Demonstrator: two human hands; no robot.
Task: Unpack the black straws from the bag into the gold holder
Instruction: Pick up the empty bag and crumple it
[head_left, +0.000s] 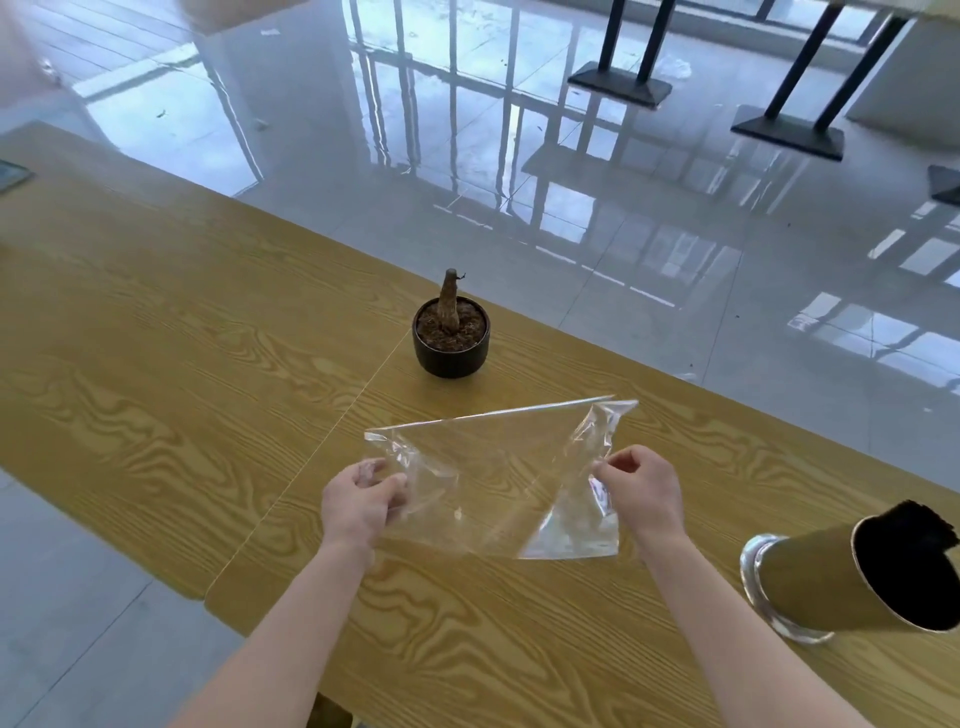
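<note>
Fingers (388, 488) of the left hand (361, 501) and right hand (641, 493) pinched the empty bag (493, 467), best laid aside clear of the straw-filled holder (810, 587).

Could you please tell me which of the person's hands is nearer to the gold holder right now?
The right hand. It pinches one edge of the clear bag, just left of the gold holder; the left hand holds the opposite edge, farther away.

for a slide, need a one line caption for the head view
Empty clear bag held by left hand and right hand; black straws in the gold holder.
</note>
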